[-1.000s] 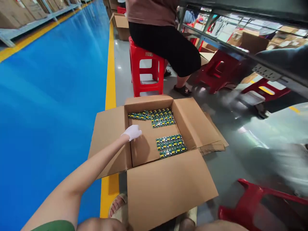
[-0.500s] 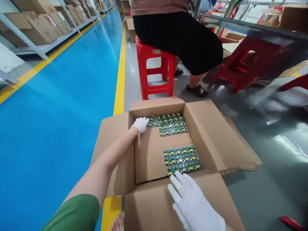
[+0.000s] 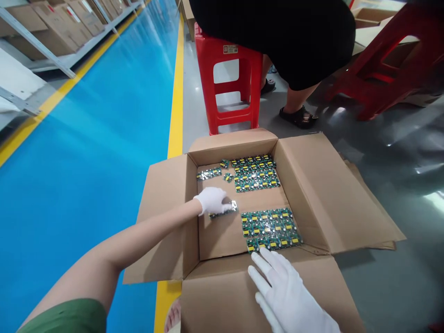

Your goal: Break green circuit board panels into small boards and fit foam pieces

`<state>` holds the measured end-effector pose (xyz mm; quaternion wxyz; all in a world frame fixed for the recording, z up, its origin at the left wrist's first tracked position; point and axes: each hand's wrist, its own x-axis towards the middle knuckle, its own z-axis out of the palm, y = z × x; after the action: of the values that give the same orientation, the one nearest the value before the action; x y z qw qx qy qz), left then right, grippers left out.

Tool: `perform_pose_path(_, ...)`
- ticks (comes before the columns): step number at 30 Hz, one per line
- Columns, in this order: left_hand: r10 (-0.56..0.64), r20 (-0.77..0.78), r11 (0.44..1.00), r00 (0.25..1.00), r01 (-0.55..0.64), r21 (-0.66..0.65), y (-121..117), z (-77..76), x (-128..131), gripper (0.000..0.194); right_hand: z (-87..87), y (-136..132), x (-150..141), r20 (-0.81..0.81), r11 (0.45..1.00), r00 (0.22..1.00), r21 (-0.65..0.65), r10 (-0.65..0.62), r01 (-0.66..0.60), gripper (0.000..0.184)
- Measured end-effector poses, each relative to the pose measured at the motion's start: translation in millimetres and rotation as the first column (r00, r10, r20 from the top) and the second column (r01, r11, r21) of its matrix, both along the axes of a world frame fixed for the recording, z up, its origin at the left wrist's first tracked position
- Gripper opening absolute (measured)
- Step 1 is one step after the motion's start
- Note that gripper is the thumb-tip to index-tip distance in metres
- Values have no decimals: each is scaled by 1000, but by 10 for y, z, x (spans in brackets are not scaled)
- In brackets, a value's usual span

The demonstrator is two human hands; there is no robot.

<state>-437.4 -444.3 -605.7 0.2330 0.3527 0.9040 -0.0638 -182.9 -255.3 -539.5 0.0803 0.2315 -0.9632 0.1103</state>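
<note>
Bending over a strip of circuit boards near the centre of the frame, the white-gloved left hand reaches into the open cardboard box from the left. Its fingers are partly curled, with the thumb low beside them, and they cover the middle of the strip, whose ends show past the glove on both sides. Whether the fingers are clamped on the strip or only resting on it, I cannot tell.

The right hand, also in a white glove, is at the bottom of the frame, right of centre. It is open, the fingers extended and a little apart, over the box's near flap. Its fingertips come to the near edge of the lower block of boards; contact there is unclear. It holds nothing that shows.

On the box floor, the upper block of boards lies in rows toward the far right corner, well apart from the lower block. Another strip lies near the far left corner, and between it and the upper block are two small loose boards, one close to the far wall, the other just nearer.

Beyond the box, at the top of the frame, a person in black sits on a red stool.
</note>
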Motion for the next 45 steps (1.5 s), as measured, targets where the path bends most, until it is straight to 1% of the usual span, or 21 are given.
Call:
perform_pose_path(3,217,-137,976,966,-219,-1,-5,-6,-321,47,27,-31,23,-5,1000,1000,-9,-15,15,33)
perform_pose_path(5,296,-183,951,937,-307,-32,-28,-33,-559,46,33,-42,79,-23,999,999,-31,-42,42,31)
perform_pose_path(7,323,-168,939,932,-337,-64,-55,-70,-723,45,30,-53,153,-26,997,998,-46,-58,57,30)
perform_pose_path(10,308,-134,944,942,-320,-79,-81,-71,-776,40,25,-66,268,-16,998,998,-29,-54,54,31)
perform_pose_path(14,273,-145,958,951,-282,-44,-77,90,-527,39,51,-46,371,7,999,999,-5,-32,32,30)
perform_pose_path(18,153,-112,988,982,-153,11,-51,212,-23,44,116,3,380,15,998,998,-7,-56,56,31)
perform_pose_path(20,93,-64,996,994,-92,13,-40,177,229,40,154,12,366,36,998,998,-3,-60,60,32)
perform_pose_path(23,68,-32,998,997,-67,11,-33,35,480,37,224,6,363,49,999,998,0,-38,38,32)
perform_pose_path(28,76,-42,997,996,-75,25,-20,-189,551,58,400,87,425,79,999,997,34,4,-7,29)
perform_pose_path(31,62,-16,998,998,-61,30,-12,-214,515,41,513,238,415,181,1000,983,-11,3,-1,31)
perform_pose_path(34,51,-26,997,998,-50,59,-17,-96,524,32,565,378,260,386,986,921,-126,-49,105,35)
perform_pose_path(36,38,-61,995,997,-32,99,-11,84,584,33,546,395,65,580,934,809,-231,-92,272,41)
perform_pose_path(37,27,-81,992,996,-16,125,0,202,634,33,522,370,-52,671,876,733,-280,-114,392,49)
perform_pose_path(38,8,-107,988,994,9,155,14,335,696,33,491,325,-173,750,789,650,-325,-121,522,57)
perform_pose_path(39,-15,-137,982,990,41,186,30,475,770,32,455,263,-293,809,677,577,-365,-108,639,67)
perform_pose_path(40,-38,-180,973,983,77,218,42,616,851,33,418,190,-404,845,553,531,-412,-66,724,74)
perform_pose_path(41,-73,-255,957,964,139,253,49,749,937,34,382,113,-500,852,444,524,-473,9,761,76)
perform_pose_path(42,-93,-335,941,938,193,279,48,868,1024,34,351,35,-575,829,365,554,-542,82,757,77)
perform_pose_path(43,-112,-410,922,905,249,298,39,968,1107,34,330,-36,-624,775,309,618,-624,129,718,78)
perform_pose_path(44,-126,-478,900,869,304,314,22,1048,1184,32,324,-97,-645,708,279,693,-699,137,658,75)
perform_pose_path(45,-128,-539,873,832,353,338,1,1109,1250,32,334,-143,-638,639,278,762,-755,104,594,69)
